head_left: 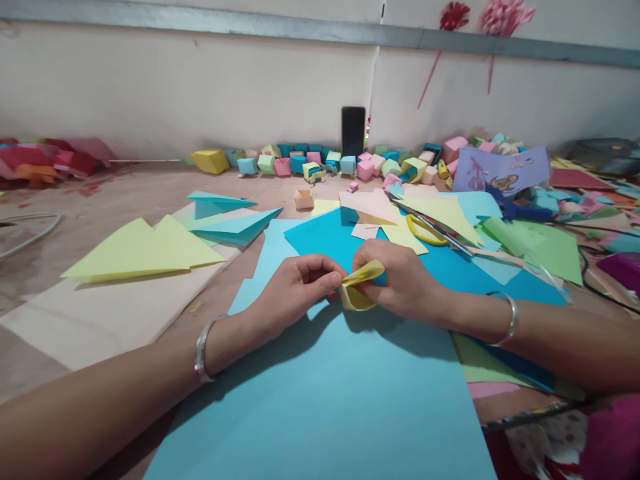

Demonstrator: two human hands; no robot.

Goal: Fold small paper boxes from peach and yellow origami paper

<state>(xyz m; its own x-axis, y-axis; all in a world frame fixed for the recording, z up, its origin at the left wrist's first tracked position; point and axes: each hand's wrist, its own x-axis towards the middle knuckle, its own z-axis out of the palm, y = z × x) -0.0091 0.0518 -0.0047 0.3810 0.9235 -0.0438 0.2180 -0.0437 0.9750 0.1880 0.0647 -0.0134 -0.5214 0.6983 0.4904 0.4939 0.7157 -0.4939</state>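
Observation:
A small folded piece of yellow paper (359, 287) is pinched between both my hands above a large light blue sheet (330, 400). My left hand (295, 290) grips its left edge with closed fingers. My right hand (400, 280) holds its right side, thumb and fingers pressed on the fold. Each wrist wears a silver bangle.
Yellow folded paper planes (140, 250) and teal ones (235, 227) lie to the left on a beige sheet. Yellow-handled scissors (430, 230) rest among loose coloured sheets to the right. Several small paper cubes (310, 163) line the wall by a black phone (353, 130).

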